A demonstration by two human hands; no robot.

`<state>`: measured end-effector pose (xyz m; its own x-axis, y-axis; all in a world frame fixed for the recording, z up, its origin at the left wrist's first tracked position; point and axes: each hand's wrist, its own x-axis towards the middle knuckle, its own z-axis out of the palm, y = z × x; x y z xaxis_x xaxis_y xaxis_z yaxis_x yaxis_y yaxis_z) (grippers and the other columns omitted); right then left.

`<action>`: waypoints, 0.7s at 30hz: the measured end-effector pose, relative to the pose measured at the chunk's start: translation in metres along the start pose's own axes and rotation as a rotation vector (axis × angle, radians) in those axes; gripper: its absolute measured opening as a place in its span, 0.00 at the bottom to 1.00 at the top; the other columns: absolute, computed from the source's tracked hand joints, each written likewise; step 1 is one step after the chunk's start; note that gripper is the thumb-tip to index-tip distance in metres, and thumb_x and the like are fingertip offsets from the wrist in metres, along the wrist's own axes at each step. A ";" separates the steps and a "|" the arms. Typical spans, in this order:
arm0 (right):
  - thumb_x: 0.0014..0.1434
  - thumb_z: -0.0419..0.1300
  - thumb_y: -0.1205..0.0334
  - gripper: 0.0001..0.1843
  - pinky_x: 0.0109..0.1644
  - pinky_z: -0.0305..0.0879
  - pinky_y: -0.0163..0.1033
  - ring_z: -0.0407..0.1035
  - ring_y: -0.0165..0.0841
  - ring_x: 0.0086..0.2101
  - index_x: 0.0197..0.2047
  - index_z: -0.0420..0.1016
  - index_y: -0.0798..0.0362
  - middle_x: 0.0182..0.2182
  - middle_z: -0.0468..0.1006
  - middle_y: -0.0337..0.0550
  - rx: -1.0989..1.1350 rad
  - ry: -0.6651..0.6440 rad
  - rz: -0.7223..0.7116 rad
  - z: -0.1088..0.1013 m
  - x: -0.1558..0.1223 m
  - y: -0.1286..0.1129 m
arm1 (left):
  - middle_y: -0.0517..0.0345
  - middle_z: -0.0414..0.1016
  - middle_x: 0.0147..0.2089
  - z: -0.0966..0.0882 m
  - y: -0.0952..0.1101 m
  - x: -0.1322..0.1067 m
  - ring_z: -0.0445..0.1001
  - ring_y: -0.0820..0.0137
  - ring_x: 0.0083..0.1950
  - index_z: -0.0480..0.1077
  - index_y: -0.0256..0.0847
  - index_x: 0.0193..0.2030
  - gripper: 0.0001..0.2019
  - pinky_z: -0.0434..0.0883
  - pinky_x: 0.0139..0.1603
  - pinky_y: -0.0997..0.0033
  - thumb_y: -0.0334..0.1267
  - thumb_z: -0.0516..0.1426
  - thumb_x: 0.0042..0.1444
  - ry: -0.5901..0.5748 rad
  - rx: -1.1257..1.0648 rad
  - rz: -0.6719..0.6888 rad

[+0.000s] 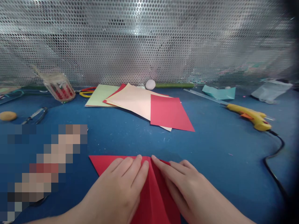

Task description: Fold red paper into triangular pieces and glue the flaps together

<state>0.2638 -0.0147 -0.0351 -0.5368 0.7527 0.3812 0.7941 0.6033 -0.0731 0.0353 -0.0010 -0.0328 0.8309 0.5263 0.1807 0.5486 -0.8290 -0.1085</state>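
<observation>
A large sheet of red paper [150, 193] lies at the near edge of my view, with a crease down its middle and its right side folded over. My left hand [119, 183] presses on its left half, fingers close together and tips near the far edge. On the folded right side rests my right hand [187, 183], its index fingertip at the top of the crease and the other fingers curled at the flap. Both thumbs are mostly hidden. Past the hands, a smaller red paper square [171, 112] lies on cream sheets [137, 102].
A yellow glue gun [249, 116] with a black cord [268, 165] lies right. Teal paper [219, 92], a white ball [150, 84], green sheets [100, 95], yellow-handled scissors [87, 93] and a clear jar [60, 88] sit near the perforated metal screen [140, 46]. Blurred blocks cover the lower left.
</observation>
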 end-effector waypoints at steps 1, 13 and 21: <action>0.59 0.47 0.80 0.31 0.36 0.79 0.39 0.83 0.37 0.33 0.58 0.80 0.59 0.38 0.88 0.50 -0.001 -0.004 0.005 0.001 0.000 0.000 | 0.42 0.77 0.64 0.004 0.001 0.000 0.79 0.56 0.58 0.68 0.29 0.67 0.24 0.76 0.55 0.59 0.26 0.45 0.67 0.021 0.013 -0.007; 0.58 0.46 0.80 0.30 0.35 0.80 0.42 0.83 0.38 0.31 0.57 0.80 0.64 0.36 0.88 0.50 0.005 0.009 -0.019 -0.001 -0.002 0.001 | 0.39 0.82 0.55 0.002 0.002 -0.001 0.82 0.56 0.49 0.75 0.27 0.60 0.25 0.80 0.48 0.62 0.23 0.43 0.64 0.131 0.130 0.010; 0.63 0.45 0.78 0.28 0.38 0.81 0.44 0.85 0.38 0.33 0.56 0.81 0.53 0.39 0.89 0.45 0.116 -0.030 0.092 -0.002 0.002 0.011 | 0.44 0.73 0.68 -0.008 0.008 0.003 0.72 0.52 0.64 0.61 0.41 0.75 0.30 0.71 0.66 0.54 0.46 0.55 0.69 0.042 -0.098 -0.142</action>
<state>0.2715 -0.0071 -0.0334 -0.4727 0.8129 0.3401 0.8031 0.5563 -0.2135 0.0412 -0.0082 -0.0253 0.7402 0.6326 0.2280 0.6467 -0.7625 0.0161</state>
